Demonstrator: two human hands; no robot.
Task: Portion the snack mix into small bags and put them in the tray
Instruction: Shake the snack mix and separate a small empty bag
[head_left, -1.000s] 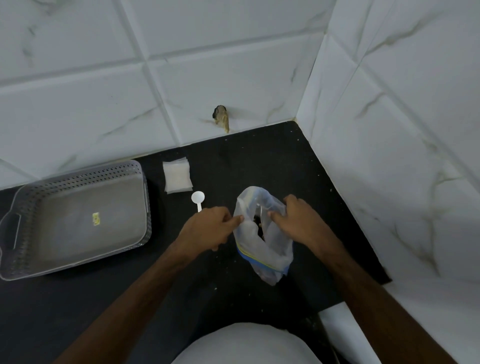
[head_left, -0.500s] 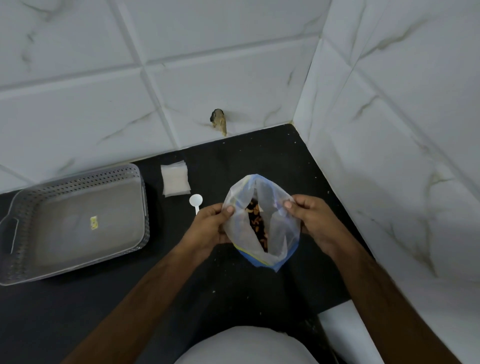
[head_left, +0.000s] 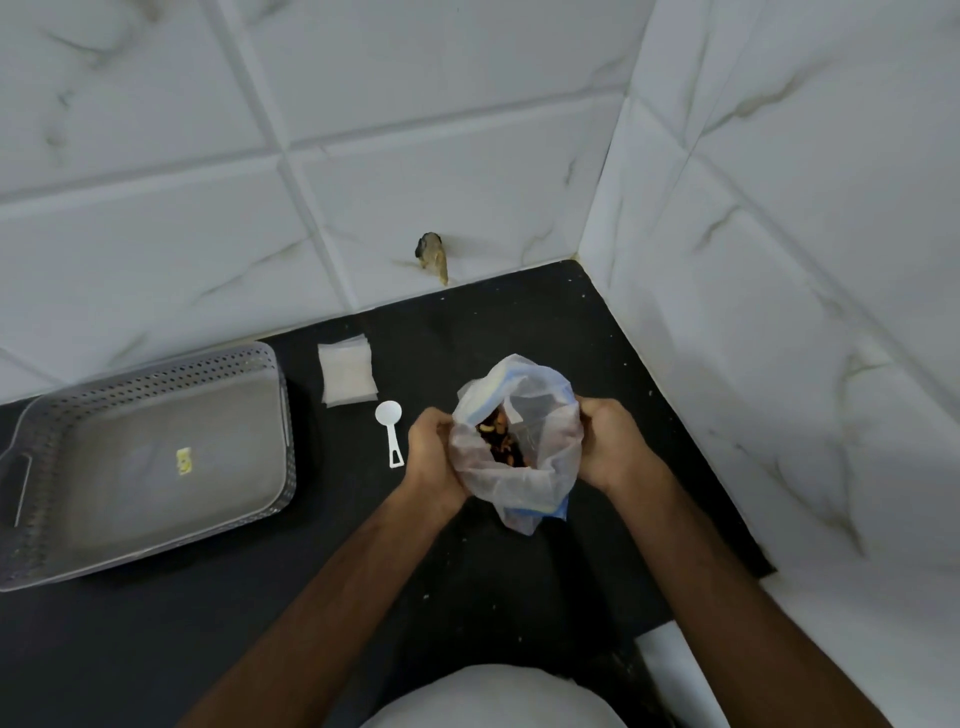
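A clear zip bag (head_left: 524, 478) with a blue seal stands open on the black counter, brown snack mix (head_left: 501, 441) showing inside. My left hand (head_left: 434, 457) grips its left rim and my right hand (head_left: 610, 447) grips its right rim, holding the mouth apart. A white plastic scoop (head_left: 390, 431) lies just left of my left hand. A stack of small empty bags (head_left: 347, 378) lies behind the scoop. The grey perforated tray (head_left: 36, 561) sits at the left with a small yellow sticker on its floor.
The black counter (head_left: 467, 597) ends at white tiled walls behind and on the right. A small brownish stub (head_left: 432, 255) sticks out of the back wall. My white-clothed body shows at the bottom edge.
My hands pulled the big bag's mouth open, then slid down its sides, folding the rim outward. The snack mix inside came into sight.
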